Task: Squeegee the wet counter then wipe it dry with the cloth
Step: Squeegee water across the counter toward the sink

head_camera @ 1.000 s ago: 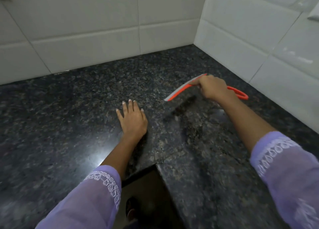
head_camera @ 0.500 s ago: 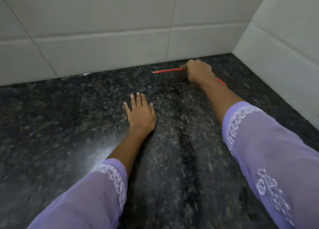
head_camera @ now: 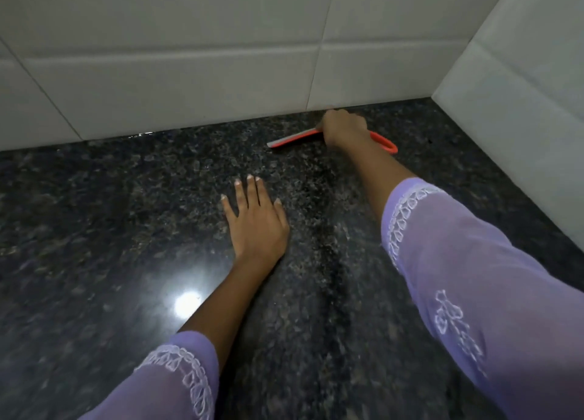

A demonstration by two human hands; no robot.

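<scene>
Two hands work on the dark speckled granite tabletop. Left hand lies flat, palm down, fingers straight & slightly spread, pressed on the stone roughly mid-tabletop; it holds nothing. Right hand is reached far out toward the back edge, near the back-right corner, fingers curled round the squeegee, knuckles up. Exact finger placement can't be told, since the hand hides the grip area.

Squeegee: orange body w/ a grey blade strip along one edge; blade end sticks out to the left of the right hand & sits low at the tabletop, just in front of the white tiled wall at the back. Its orange loop handle pokes out on the hand's right side. Whether the blade touches the stone can't be told for sure.

Both forearms wear lilac sleeves w/ white embroidered trim. Bright light glare reflects on the tabletop near the left forearm. Second tiled wall runs along the right edge.
</scene>
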